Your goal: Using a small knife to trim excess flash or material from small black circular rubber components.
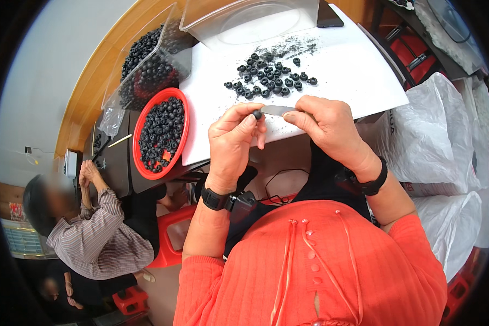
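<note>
My left hand (231, 142) pinches a small round black part (257, 114), seemingly rubber or plastic, between thumb and fingertips. From the right, my right hand (334, 130) grips a small knife (276, 110), its thin blade pointing left. The blade's tip is close to the black part; whether they touch I cannot tell. Both hands are over the near edge of a white board (358, 81). Just beyond them lies a loose group of similar black parts (269, 79), each with a small neck or hole. Fine black shavings (296, 46) are scattered behind the group.
Left of the board stands a red bowl (187, 117) full of black parts. Behind it is a clear bin (165, 57) heaped with more, and another clear bin (250, 27) is at the back. White plastic bags (429, 130) bulge at right. Another person (98, 228) sits at left.
</note>
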